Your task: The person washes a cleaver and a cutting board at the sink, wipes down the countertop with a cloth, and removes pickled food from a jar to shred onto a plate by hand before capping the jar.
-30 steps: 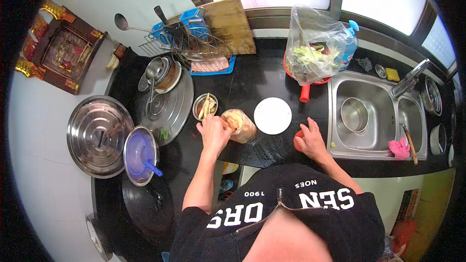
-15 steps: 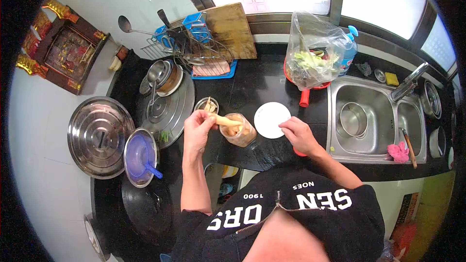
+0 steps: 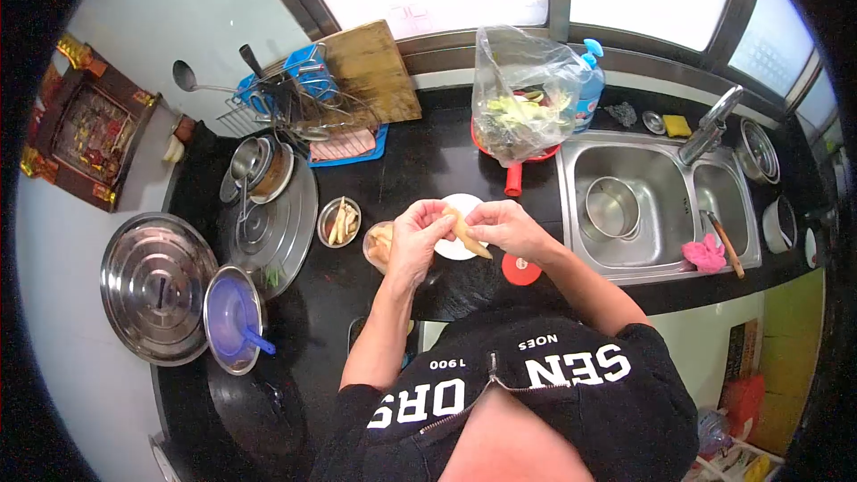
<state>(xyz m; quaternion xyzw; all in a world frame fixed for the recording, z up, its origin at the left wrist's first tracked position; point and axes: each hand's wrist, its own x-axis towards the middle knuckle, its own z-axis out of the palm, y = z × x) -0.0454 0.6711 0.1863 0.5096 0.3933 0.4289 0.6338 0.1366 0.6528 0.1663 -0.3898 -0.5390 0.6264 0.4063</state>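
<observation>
Left hand (image 3: pixel 420 236) and right hand (image 3: pixel 507 230) both pinch one long, pale piece of food (image 3: pixel 465 233) between curled fingers, tilted above the white plate (image 3: pixel 449 249). On the counter (image 3: pixel 406 174), the jar (image 3: pixel 375 261) is partly hidden behind the left hand; the red lid (image 3: pixel 520 270) lies near the right forearm.

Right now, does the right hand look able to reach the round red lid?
Probably yes: the round red lid lies close to the right hand, with nothing visible between them. But this hand would likely need to release the pale yellow food strip first.
</observation>
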